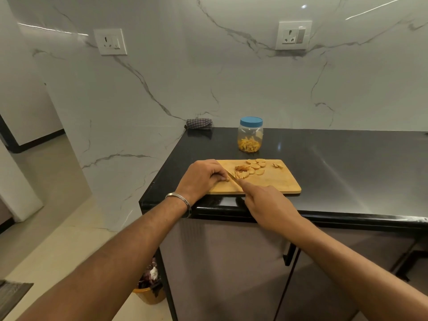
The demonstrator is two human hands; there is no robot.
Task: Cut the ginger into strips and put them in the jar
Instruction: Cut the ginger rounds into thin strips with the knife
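One wooden cutting board [273, 181] on one black tabletop [347, 170]; one blue-lidded jar [250, 134]; one knife [234, 180]; two hands, left hand [203, 178] and right hand [268, 207]; two wall sockets [110, 41]; one folded cloth [199, 124]; one bin [149, 286].

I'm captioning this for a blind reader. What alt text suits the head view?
The right hand slices ginger with a knife on a wooden cutting board while the left hand steadies a piece. A blue-lidded jar holding strips stands behind on the black counter.
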